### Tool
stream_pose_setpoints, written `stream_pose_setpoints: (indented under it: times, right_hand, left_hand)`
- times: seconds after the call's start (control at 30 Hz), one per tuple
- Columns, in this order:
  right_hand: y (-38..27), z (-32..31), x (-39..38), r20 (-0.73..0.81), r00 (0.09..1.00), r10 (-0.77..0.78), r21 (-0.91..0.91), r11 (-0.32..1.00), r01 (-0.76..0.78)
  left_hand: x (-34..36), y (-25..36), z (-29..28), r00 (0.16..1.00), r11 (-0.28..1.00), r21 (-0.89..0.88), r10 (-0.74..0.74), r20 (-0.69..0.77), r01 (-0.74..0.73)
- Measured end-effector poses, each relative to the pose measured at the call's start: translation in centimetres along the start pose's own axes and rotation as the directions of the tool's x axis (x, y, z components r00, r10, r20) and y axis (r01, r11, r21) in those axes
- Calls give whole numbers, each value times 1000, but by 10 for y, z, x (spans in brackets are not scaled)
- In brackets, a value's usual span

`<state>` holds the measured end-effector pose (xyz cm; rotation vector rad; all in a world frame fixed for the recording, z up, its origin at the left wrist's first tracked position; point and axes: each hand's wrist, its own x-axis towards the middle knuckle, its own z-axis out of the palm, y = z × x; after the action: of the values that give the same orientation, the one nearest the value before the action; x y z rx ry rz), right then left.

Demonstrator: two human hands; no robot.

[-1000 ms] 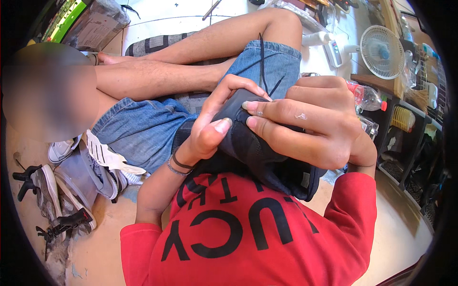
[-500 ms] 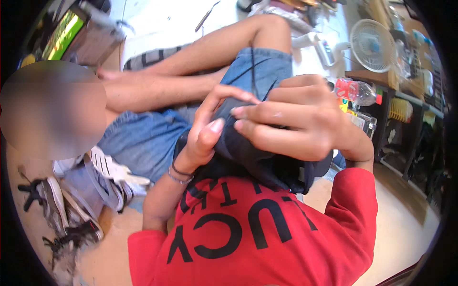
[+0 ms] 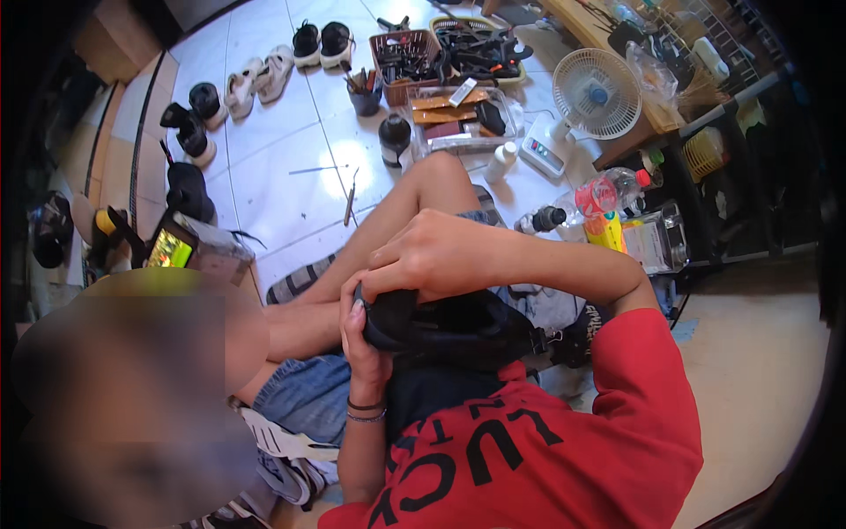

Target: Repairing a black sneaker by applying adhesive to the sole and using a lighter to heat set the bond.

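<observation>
A soft black item, apparently a shoe (image 3: 449, 342), rests over my lap with its rounded end toward the left. My left hand (image 3: 363, 348) is closed around that rounded end from below, the thumb along its side. My right hand (image 3: 423, 257) reaches across above it, fingers bent down onto the same end next to the left fingertips. The hands hide part of the black shoe, and whether a thread or small tool is between the right fingers cannot be seen. A thin hook-like hand tool (image 3: 351, 198) lies on the tiles beyond my leg.
Baskets of black parts (image 3: 404, 78), a clear plastic box (image 3: 463, 141) and bottles stand ahead. A white fan (image 3: 597, 94) is at right, beside dark shelves. Several shoes (image 3: 204, 104) line the far left. A blurred round patch hides the lower left, near white shoes (image 3: 286, 441).
My view has tilted up, showing more floor. The right hand, earlier raised with fingers pinched above the dark material, is now down against the shoe. The left fingers have closed around it.
</observation>
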<state>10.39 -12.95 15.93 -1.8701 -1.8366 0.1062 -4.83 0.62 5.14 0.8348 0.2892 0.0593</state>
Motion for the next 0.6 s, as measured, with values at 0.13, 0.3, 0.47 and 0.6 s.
stream_pose_setpoints:
  times: [0.13, 0.3, 0.47, 0.6]
  right_hand:
    - [23, -8, -6, 7, 997, 72, 217, 973, -72]
    - [67, -35, -42, -123, 945, 302, 104, 951, -290]
    - [-3, -125, -46, -481, 842, 245, 260, 957, -130]
    - [-27, -137, -7, -629, 767, 127, 159, 987, -33]
  left_hand:
    - [18, -2, -19, 998, 997, -66, 45, -52, -48]
    - [51, -2, -63, 998, 966, -253, 41, -41, -50]
    - [87, -35, -102, 999, 937, -347, 29, -25, -36]
    - [88, -37, -112, 976, 959, -279, -99, -192, 42]
